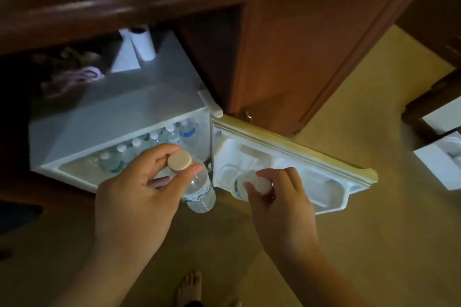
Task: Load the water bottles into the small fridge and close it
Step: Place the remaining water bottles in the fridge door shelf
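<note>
The small white fridge [119, 117] stands under a wooden counter with its door [294, 157] swung open to the right. Several capped water bottles [154, 142] stand in a row inside. My left hand [139, 189] grips a clear water bottle [200, 192] by its pale cap, hanging upright in front of the fridge opening. My right hand [279, 194] holds a second bottle [245, 185] by its white cap, at the left end of the door's shelf [331, 194].
A paper roll [143, 42] and a white folded card [124, 57] sit on the fridge top. A wooden cabinet door [311, 45] stands open behind the fridge door. White boxes [441, 164] lie at the right. My bare foot [189, 286] is on the tan floor.
</note>
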Available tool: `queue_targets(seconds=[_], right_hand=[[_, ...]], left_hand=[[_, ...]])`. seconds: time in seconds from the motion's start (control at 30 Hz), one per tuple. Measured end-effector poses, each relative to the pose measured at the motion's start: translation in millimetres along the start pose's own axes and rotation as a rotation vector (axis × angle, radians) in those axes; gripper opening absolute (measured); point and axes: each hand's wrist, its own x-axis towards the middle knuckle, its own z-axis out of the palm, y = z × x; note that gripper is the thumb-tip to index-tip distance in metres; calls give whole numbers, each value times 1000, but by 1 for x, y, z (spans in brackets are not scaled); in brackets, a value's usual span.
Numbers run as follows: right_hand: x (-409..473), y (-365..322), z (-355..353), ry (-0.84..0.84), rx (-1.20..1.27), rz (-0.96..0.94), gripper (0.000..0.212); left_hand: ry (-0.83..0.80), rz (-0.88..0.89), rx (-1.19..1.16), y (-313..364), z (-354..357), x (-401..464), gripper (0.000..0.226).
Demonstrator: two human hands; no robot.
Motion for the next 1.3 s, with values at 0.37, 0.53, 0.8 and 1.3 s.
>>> queue_targets(seconds=[0.37,0.53,0.8,1.3], right_hand=[[-48,165,155,96,-132,-129,21],[-54,213,168,137,-174,-103,19],[-44,269,154,260,-233,25,19],[-31,315,157,174,-351,190,27]], left_hand=[[7,5,5,-169,131,-21,29],[-81,47,9,-208,160,-38,20],[-169,80,-15,-219,188,-45,18],[-189,20,-83,-208,199,-48,21]])
